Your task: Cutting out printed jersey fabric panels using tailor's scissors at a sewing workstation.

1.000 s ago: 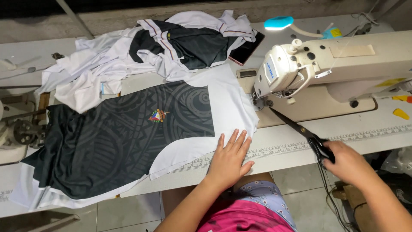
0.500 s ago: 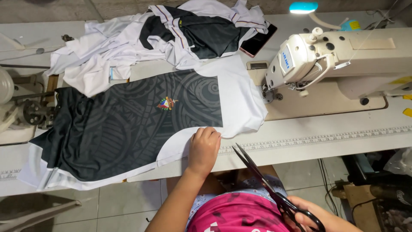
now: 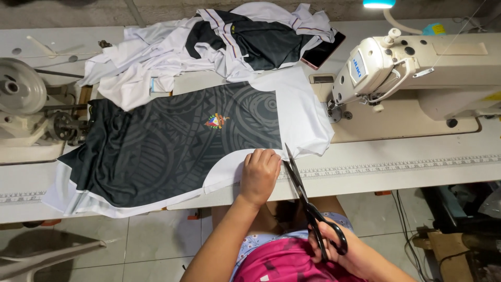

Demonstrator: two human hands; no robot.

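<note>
Compared with half a second earlier: right hand (image 3: 347, 250) now raised from the lap toward the bench edge, black scissors (image 3: 308, 201) brought up with it. Blade tips now meeting the near edge of the white and black garment panel (image 3: 172, 146), just right of the left hand (image 3: 259, 175); earlier the blades lay lower, clear of the cloth. Blades nearly closed, pointing away from the body. Left hand in much the same spot on the cloth as before, now curled rather than flat, fingers bunched on the white hem at the near edge. Right hand closed through the scissor handles, gripping them. Panel itself unmoved.

Panel spread flat on the bench (image 3: 396, 175), left of centre, its near-left corner hanging past the bench edge. Small coloured crest (image 3: 216, 121) at the panel's middle.

Surface: pale bench top with a printed ruler strip (image 3: 417, 163) along the near edge. Cream sewing machine (image 3: 417, 73) at the right, head turned toward the panel, its right corner lying just beside the needle area. Heap of white and black garments (image 3: 209, 47) at the far side, touching the panel's far edge. Dark phone (image 3: 323, 50) at the heap's right. Second machine's handwheel (image 3: 18, 86) at far left. Lit lamp (image 3: 378, 4) at the far edge above the sewing machine.

Room: light tiled floor (image 3: 151, 240) beneath the bench; cables and dark clutter at the near right.
</note>
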